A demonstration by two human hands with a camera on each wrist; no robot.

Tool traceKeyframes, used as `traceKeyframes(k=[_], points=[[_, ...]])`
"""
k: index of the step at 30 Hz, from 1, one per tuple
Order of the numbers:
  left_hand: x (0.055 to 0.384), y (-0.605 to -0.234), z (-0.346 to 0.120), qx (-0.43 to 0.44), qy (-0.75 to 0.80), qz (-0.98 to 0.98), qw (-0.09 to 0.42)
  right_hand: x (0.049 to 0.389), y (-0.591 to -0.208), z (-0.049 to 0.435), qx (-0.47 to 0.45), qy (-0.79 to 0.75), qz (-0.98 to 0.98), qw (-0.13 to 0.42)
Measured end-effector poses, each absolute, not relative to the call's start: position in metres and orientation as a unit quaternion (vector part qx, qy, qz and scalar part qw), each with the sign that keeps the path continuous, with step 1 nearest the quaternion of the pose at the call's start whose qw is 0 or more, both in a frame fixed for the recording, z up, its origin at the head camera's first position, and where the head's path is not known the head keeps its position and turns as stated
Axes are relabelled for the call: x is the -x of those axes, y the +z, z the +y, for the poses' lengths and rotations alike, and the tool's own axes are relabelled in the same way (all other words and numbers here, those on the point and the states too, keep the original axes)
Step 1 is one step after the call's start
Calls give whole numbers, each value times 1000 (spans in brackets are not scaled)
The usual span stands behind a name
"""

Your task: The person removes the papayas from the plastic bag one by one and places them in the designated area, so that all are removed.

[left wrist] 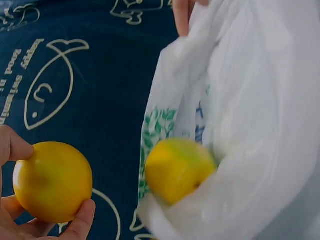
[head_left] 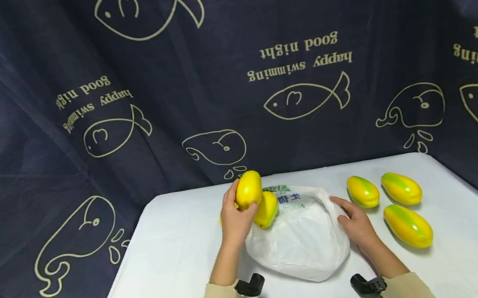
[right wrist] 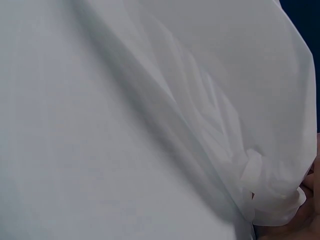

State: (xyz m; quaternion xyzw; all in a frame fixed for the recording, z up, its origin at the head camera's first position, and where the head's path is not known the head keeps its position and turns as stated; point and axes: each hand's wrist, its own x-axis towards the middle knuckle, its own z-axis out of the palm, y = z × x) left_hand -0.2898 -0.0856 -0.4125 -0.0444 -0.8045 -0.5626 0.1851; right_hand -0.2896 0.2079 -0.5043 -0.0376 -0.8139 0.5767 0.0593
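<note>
My left hand (head_left: 236, 220) grips a yellow papaya (head_left: 249, 188), thumb and fingers spread round its sides, raised beside the bag's left edge. In the left wrist view this papaya (left wrist: 53, 182) is held apart from the bag. A white plastic bag (head_left: 303, 247) with green leaf print lies on the table, its mouth spread open. At the bag's left rim sits a second papaya (head_left: 267, 210), yellow with some green, its lower part behind a plastic fold in the left wrist view. My right hand (head_left: 356, 221) pinches the bag's right rim; plastic hides part of its fingers.
Three yellow-green papayas lie right of the bag: one nearer the bag (head_left: 363, 191), one at the back right (head_left: 402, 188) and one in front (head_left: 408, 226). A bit of yellow (head_left: 221, 220) shows behind my left hand. A dark printed curtain (head_left: 228, 69) hangs behind the white table (head_left: 160, 277).
</note>
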Motion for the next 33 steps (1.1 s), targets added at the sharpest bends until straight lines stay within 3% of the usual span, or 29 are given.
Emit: traceKeyframes(k=[10,33], points=[[301,-419,-112,22,-545,-811,212,290,-506,208,42,575,-815,55],[317,-448,-172,-100,-566,-804,153,292,-505,208,37,565,-823,48]])
